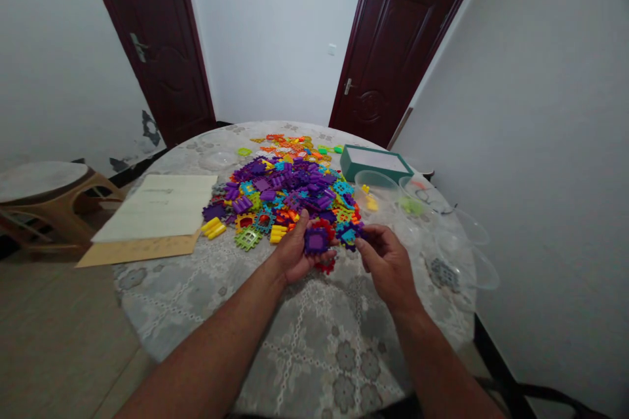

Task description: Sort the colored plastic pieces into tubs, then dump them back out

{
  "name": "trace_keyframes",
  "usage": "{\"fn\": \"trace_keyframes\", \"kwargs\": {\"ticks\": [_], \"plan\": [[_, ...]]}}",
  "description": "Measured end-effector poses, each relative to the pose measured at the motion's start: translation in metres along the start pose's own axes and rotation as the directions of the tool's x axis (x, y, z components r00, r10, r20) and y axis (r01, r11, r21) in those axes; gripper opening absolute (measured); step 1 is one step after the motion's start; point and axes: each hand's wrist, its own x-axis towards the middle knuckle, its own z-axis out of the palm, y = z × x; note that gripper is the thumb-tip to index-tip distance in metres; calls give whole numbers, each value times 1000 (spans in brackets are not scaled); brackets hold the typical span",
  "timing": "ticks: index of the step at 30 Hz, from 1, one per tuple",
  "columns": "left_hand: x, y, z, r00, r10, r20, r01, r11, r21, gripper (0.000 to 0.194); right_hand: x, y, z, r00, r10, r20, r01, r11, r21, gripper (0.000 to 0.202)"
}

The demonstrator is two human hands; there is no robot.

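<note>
My left hand (pixel 296 255) is closed around a purple square toy piece (pixel 317 240) with a raised square middle. Red toothed pieces (pixel 325 267) show behind and below it, also at the left hand. Just to the right, my right hand (pixel 386 258) pinches a dark blue toothed toy piece (pixel 348 236) with a light blue middle. The two held pieces are side by side; whether they touch I cannot tell. Right beyond my hands lies a heap of plastic toy pieces (pixel 295 183), mostly purple, with blue, green, orange and yellow ones among them.
Clear plastic bowls (pixel 377 183) stand on the right, some with yellow or green pieces. A green box (pixel 376 162) sits behind them. Pale sheets (pixel 160 206) and a brown card (pixel 140 251) lie on the left of the round table (pixel 304 340). A stool (pixel 49 203) stands beyond.
</note>
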Motion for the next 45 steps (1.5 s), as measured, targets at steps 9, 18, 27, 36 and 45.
{"fn": "trace_keyframes", "kwargs": {"ticks": [9,18,27,36,45], "plan": [[5,4,2,993,25,-117,-16,996,83,41,-5,1,-123,895,-308,-322,96,839,-535,21],[4,3,2,988,55,-141,-32,986,164,39,9,20,-163,854,-401,-333,38,685,-728,21],[2,-4,3,993,24,-118,3,975,223,43,-3,-14,-18,879,-300,371,444,800,-403,31],[2,-11,2,999,-13,-52,17,997,73,39,2,5,30,866,-184,465,420,771,-478,36],[-2,-5,2,999,-38,-2,38,999,32,43,5,8,-4,907,-350,235,414,840,-351,33]]}}
